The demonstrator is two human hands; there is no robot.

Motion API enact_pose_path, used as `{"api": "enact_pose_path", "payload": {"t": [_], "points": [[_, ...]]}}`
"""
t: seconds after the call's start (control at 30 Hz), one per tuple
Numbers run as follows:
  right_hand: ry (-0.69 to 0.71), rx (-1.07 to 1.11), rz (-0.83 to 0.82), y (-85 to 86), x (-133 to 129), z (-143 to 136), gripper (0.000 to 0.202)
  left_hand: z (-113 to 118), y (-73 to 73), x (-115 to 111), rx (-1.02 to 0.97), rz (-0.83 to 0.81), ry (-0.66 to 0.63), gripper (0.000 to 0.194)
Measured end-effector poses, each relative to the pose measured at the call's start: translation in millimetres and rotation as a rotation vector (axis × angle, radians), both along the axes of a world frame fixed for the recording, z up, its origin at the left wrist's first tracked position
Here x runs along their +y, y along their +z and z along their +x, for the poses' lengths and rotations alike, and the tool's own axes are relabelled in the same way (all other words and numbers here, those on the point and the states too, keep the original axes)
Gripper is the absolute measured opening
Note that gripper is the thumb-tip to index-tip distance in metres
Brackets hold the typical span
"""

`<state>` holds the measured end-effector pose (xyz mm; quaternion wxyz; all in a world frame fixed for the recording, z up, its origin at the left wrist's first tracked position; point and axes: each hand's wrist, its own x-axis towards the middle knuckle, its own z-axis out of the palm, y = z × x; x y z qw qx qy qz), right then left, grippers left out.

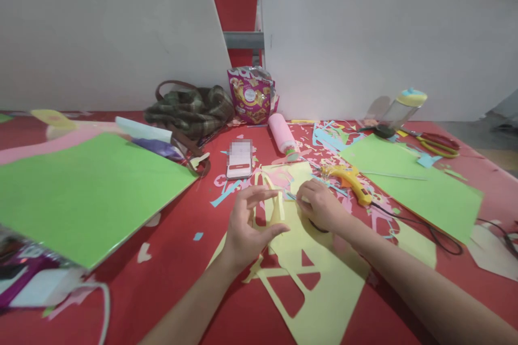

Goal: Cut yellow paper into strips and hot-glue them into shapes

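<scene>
My left hand [253, 223] is curved in a C, with the fingertips above and the thumb below a small folded piece of pale yellow paper [277, 209], which it holds upright. Close on its right, my right hand [318, 202] is closed, fingers curled downward. A dark curved edge [319, 227] shows under that palm and a thin greyish tip [290, 195] sticks out by the fingers; what the hand grips is mostly hidden. Beneath both hands lies a pale yellow sheet [335, 285] with several shapes cut out of it.
Green boards [93, 188] lie left and right. A yellow glue gun [352, 180] with a black cord, scissors [439, 144] and a clear jar [404, 108] are at right. Ahead are a phone [239, 159], pink bottle [282, 132], snack bag [253, 94], plaid bag [194, 108] and paper scraps.
</scene>
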<state>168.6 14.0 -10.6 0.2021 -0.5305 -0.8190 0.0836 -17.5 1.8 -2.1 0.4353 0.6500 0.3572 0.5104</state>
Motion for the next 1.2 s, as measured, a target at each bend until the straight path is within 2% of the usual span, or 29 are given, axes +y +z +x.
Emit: {"api": "enact_pose_path", "payload": {"t": [0.1, 0.27, 0.47, 0.63, 0.8, 1.0, 1.2], "points": [[-0.028, 0.099, -0.041, 18.7, 4.0, -2.9, 0.007, -0.1, 2.4, 1.2, -0.043, -0.078, -0.030, 0.059], [-0.083, 0.556, -0.204, 40.3, 5.3, -10.6, 0.005, 0.3, 3.7, 3.0, -0.210, -0.191, -0.131, 0.058], [-0.030, 1.108, -0.444, 43.5, 0.7, -19.4, 0.010, 0.0, 2.4, 3.2, -0.364, -0.259, -0.205, 0.060], [0.057, 1.365, -0.669, 40.9, -1.3, -23.1, 0.013, -0.2, 3.5, 2.5, -0.369, -0.251, -0.198, 0.062], [0.115, 1.418, -0.728, 36.9, -1.8, -24.5, 0.011, 0.0, 4.8, 2.4, -0.335, -0.150, -0.139, 0.059], [0.123, 1.374, -0.725, 27.9, 1.0, -27.4, 0.008, 0.7, 3.7, 3.1, -0.342, -0.220, -0.176, 0.058], [0.045, 1.124, -0.523, 17.9, 3.2, -27.5, 0.012, 0.0, 0.1, 3.8, -0.323, -0.257, -0.191, 0.059]]}}
